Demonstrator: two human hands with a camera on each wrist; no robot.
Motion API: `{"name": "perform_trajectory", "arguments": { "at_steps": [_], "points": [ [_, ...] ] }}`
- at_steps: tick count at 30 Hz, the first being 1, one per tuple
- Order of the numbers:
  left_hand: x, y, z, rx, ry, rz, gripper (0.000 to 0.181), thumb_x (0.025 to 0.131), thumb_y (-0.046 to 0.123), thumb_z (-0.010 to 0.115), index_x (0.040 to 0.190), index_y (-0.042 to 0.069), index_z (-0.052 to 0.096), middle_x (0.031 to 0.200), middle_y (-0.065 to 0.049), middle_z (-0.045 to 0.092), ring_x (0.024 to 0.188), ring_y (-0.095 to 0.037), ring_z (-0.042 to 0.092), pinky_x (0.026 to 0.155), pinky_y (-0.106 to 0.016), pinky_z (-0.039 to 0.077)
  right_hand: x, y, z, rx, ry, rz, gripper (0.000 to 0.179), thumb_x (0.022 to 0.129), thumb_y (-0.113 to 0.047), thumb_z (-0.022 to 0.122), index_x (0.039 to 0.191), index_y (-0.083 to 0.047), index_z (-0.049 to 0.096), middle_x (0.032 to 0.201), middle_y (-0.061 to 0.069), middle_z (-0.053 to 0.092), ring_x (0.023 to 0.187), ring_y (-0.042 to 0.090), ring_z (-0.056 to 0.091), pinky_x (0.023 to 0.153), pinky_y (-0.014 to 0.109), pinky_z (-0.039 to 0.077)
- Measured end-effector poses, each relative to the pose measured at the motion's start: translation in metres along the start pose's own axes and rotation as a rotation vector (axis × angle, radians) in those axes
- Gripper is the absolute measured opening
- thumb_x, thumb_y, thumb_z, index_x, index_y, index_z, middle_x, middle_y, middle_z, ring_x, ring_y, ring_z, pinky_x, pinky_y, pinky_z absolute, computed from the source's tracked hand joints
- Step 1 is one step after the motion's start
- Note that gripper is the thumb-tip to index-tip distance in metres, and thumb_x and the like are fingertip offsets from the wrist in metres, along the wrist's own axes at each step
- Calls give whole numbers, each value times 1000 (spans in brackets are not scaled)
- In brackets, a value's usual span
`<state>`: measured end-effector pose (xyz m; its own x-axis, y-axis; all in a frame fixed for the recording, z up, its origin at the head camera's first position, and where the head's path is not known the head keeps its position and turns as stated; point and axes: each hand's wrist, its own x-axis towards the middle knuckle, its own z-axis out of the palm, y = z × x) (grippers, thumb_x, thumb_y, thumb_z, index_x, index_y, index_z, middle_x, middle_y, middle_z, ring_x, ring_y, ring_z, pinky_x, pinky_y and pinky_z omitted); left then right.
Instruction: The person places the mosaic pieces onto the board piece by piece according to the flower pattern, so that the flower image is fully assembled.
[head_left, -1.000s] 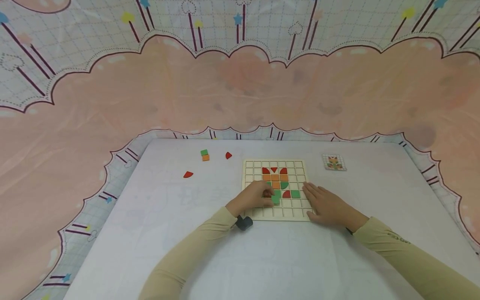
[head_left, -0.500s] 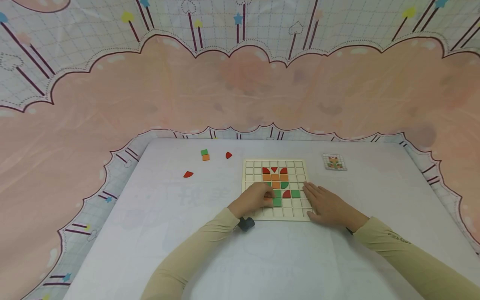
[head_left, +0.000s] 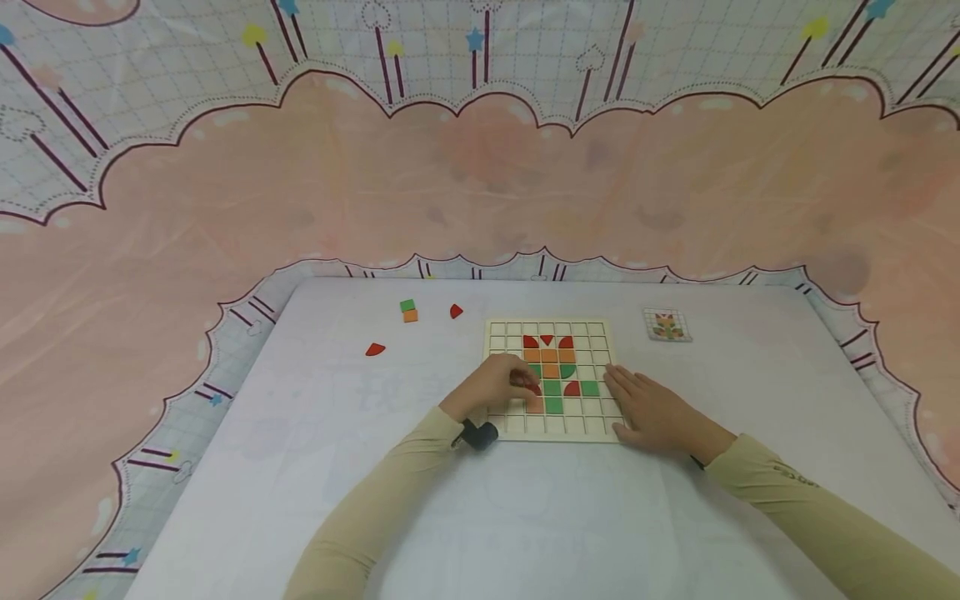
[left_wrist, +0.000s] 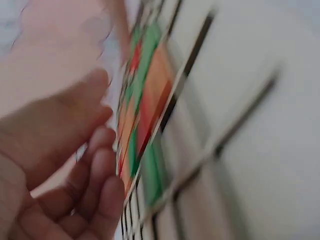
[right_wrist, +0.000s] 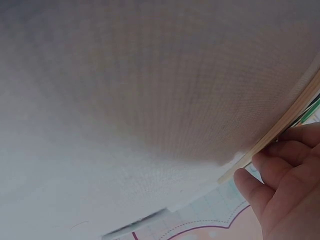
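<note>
A cream grid board (head_left: 555, 429) lies on the table, with red, orange and green flat tiles forming a pattern. My left hand (head_left: 491, 387) hovers over the board's left part, fingers loosely bent; in the left wrist view nothing sits between thumb and fingers. Just by its fingertips are an orange tile (head_left: 535, 406) and a partly hidden red tile (left_wrist: 145, 120). Beside the orange tile, a green square (head_left: 554, 406) fills its cell. My right hand (head_left: 660, 412) rests along the board's right edge, fingers extended; the right wrist view shows fingertips at that wooden edge (right_wrist: 270, 136).
Left of the board at the back lie a green square (head_left: 407, 306), an orange square (head_left: 410, 317) and two red pieces, one nearer the board (head_left: 456, 311), one farther left (head_left: 375, 350). A small pattern card (head_left: 667, 325) lies back right. Patterned cloth (head_left: 480, 183) hangs behind.
The lower green square has settled from slightly askew into its cell. My left hand has since drawn back a little to the left, baring the orange tile. My right hand stays put.
</note>
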<state>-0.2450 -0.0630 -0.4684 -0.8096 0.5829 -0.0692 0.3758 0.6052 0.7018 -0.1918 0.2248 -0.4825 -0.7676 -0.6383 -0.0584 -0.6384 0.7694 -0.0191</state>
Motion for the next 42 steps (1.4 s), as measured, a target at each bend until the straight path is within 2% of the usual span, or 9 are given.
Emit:
{"name": "perform_trajectory", "arguments": {
  "at_steps": [4,9,14,18,22,26,38,42],
  "points": [
    [2,-20,-28,-43,77,-27,25,81,20,73,103,8,71,98,-5,68,86,-12,59,80,-24,50,0,0,0,8,-7,7,71,88,-34,53,141,9,33,149,24,32,137,38,32,108,51,34],
    [1,-51,-66,-51,239,-73,34,82,18,72,114,4,66,109,-12,66,98,-23,60,91,-34,50,1,0,0,11,-26,15,72,89,-36,52,142,8,31,150,23,29,139,37,30,109,50,33],
    [-2,-88,-98,-47,387,-174,40,84,14,69,122,3,61,119,-17,61,110,-30,56,99,-39,46,1,-1,-1,26,-24,13,72,88,-34,53,142,8,31,150,24,30,138,38,31,109,51,33],
    [-9,-111,-113,-8,465,-249,41,84,10,69,123,0,59,118,-22,58,111,-33,54,99,-42,43,1,-2,-2,31,-25,13,71,88,-34,53,141,9,31,150,25,30,138,38,30,109,51,33],
    [-15,-124,-118,53,480,-298,44,84,8,68,125,-4,56,121,-26,55,115,-36,50,103,-45,39,2,-2,-1,22,-22,15,71,89,-34,53,142,8,31,150,24,30,139,38,31,109,51,33],
    [-21,-130,-116,66,475,-328,43,84,7,67,124,-7,56,124,-27,53,118,-38,48,104,-45,37,2,-2,0,23,-28,21,72,89,-35,52,142,8,31,150,23,29,139,37,30,110,50,32],
    [-21,-127,-111,30,469,-362,30,85,3,64,114,-5,63,119,-23,57,116,-35,50,104,-44,38,0,-3,-2,39,-32,31,72,88,-34,53,142,8,31,150,24,30,139,38,30,109,51,33],
    [-23,-129,-111,31,473,-350,28,85,1,64,112,-5,64,118,-23,58,113,-35,52,102,-44,40,1,-3,-2,41,-25,28,71,88,-33,53,141,9,32,149,25,30,138,38,31,109,51,33]
  ]
}}
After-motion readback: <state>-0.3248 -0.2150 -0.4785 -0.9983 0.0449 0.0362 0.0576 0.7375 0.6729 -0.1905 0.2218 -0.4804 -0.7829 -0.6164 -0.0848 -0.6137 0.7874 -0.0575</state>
